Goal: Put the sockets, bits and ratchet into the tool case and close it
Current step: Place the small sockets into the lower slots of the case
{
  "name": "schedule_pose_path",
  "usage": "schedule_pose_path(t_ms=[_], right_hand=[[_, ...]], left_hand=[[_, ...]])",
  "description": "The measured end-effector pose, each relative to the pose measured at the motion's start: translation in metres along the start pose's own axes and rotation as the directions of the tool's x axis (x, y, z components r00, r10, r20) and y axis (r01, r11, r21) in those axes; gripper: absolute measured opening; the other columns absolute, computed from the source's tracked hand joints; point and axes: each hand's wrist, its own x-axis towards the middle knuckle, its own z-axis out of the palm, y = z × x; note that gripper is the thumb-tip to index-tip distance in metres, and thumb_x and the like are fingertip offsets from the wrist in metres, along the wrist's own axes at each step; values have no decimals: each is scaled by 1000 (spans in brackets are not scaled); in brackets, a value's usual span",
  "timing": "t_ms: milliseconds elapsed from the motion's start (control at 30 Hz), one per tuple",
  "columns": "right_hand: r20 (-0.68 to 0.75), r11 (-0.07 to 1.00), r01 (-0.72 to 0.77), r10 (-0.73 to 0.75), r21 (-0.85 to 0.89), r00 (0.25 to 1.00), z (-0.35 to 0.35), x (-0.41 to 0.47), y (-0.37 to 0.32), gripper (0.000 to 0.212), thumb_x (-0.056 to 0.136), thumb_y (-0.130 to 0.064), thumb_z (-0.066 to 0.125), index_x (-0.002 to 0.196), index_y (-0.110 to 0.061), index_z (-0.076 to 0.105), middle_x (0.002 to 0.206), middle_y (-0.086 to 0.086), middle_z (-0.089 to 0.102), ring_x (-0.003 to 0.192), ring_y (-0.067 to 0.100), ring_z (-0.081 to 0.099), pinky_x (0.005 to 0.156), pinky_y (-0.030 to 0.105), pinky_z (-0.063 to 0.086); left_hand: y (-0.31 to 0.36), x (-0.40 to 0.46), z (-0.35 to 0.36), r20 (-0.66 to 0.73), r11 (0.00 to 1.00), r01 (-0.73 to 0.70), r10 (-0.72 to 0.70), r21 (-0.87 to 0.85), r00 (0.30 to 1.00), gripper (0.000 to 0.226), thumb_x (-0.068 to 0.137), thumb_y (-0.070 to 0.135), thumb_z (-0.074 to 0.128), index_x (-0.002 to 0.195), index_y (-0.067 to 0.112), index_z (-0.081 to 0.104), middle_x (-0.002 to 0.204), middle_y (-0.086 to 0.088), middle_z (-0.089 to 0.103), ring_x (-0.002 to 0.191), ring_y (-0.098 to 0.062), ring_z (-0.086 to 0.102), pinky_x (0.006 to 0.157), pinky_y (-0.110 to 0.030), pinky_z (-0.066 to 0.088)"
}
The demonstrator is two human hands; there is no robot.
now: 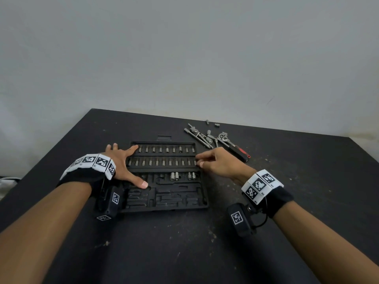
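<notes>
Moulded black plastic tool case (164,193) lies open on scuffed dark table (287,191), mid-frame; left hand (123,165) splayed flat on it, right hand (217,162) seemingly pinching a bit (195,162); plain grey wall (184,58) above.

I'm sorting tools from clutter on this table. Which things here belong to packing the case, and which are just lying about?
Job:
tool case
bits in its rows
sockets in the case
ratchet
extension bars
two loose sockets
left hand, resting on the case
right hand, pinching at the bit row's end

Lying about:
nothing but the table
</notes>
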Motion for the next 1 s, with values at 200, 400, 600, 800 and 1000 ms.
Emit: schedule_pose_path(t_ms=[200,400,600,800,1000], right_hand=[[-30,999,34,-35,-17,999,-10,11,-8,41,99,-5,62,140,-6,62,137,7,66,127,18,61,114,31,44],[-381,947,-218,115,-237,917,-57,45,9,33,97,-19,58,128,-16,71,131,14,67,114,29,66,103,39,53],[-378,944,-217,112,-248,919,-67,90,9,32,97,-17,63,127,-11,71,128,17,69,113,31,68,104,42,54],[-351,930,-256,154,-264,924,-55,130,7,22,92,-18,70,110,-10,79,117,17,71,98,32,71,91,38,60],[-376,910,-301,182,-286,908,-51,150,3,21,87,-15,79,100,0,75,111,19,68,89,36,72,84,45,63]], left_hand=[[0,7,3,-66,996,22,-28,-81,997,156,40,95,67,158,35,-16,167,-18,-11,154,-39,-5,121,-57,19],[10,19,-6,-70,997,11,-16,-72,997,157,44,92,70,160,27,-14,168,-14,-7,154,-37,-1,122,-54,19],[27,30,-12,-75,999,21,-23,-39,997,153,54,89,69,160,17,-15,167,-18,-5,154,-37,0,121,-50,18],[34,38,-17,-82,999,13,-16,-30,996,150,57,87,69,160,17,-15,167,-18,-3,154,-36,-1,122,-48,14],[34,45,-22,-56,998,7,-11,-63,998,150,56,85,72,159,21,-17,167,-17,-7,154,-37,-6,122,-51,15]])
